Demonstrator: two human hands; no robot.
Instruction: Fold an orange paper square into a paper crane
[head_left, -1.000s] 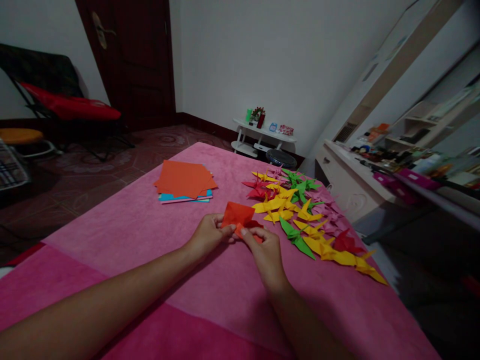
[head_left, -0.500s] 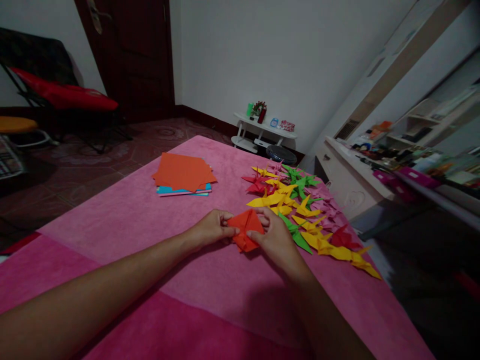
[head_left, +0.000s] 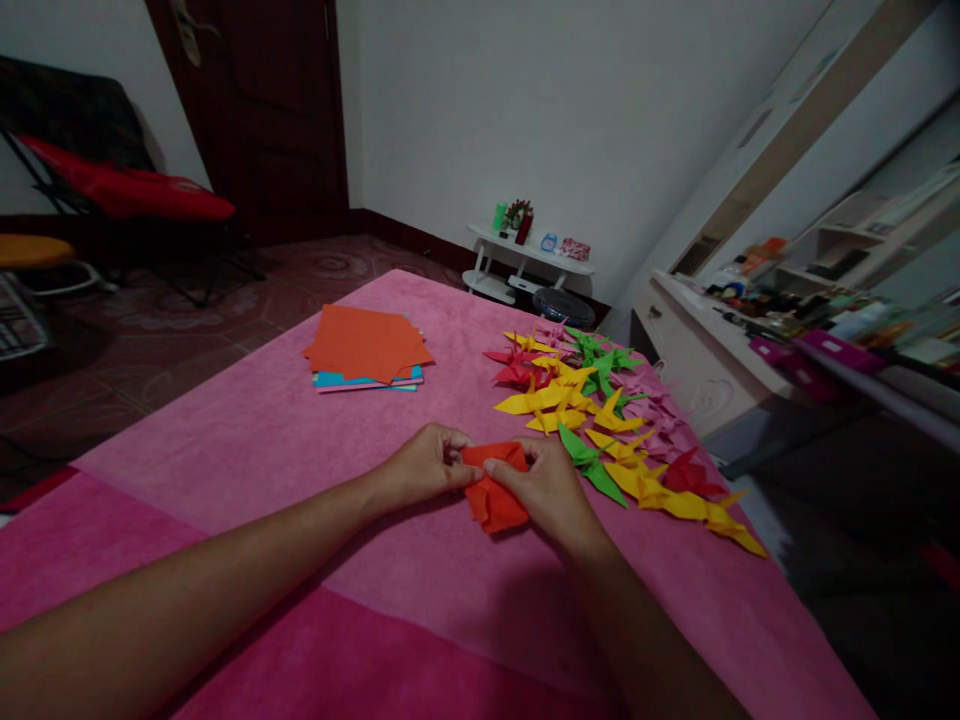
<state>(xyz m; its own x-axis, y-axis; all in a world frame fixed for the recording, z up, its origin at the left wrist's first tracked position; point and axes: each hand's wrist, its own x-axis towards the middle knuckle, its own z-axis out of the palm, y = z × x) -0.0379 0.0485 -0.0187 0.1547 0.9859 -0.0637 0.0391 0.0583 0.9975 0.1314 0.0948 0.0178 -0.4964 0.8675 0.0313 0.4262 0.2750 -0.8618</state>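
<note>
Since the earlier frame, orange folded paper (head_left: 495, 492) sits lower on pink cloth (head_left: 262, 450), pinched at its top edge by left hand (head_left: 421, 467) and right hand (head_left: 544, 490) fingertips, holding the crease steady, beside finished paper cranes (head_left: 600, 420).

The room is dim and the picture underexposed, with soft, even light and no glare. The white wall (head_left: 600, 120) is the brightest area; the door (head_left: 262, 110) and the floor at left sink into near black. The hands cast faint, soft-edged shadows on the pink worktop (head_left: 285, 440). The centre is fairly sharp, but the shelves (head_left: 847, 260) at right are smeared and blurred. Straight lines bend and lean toward the edges, as with a wide lens.
</note>
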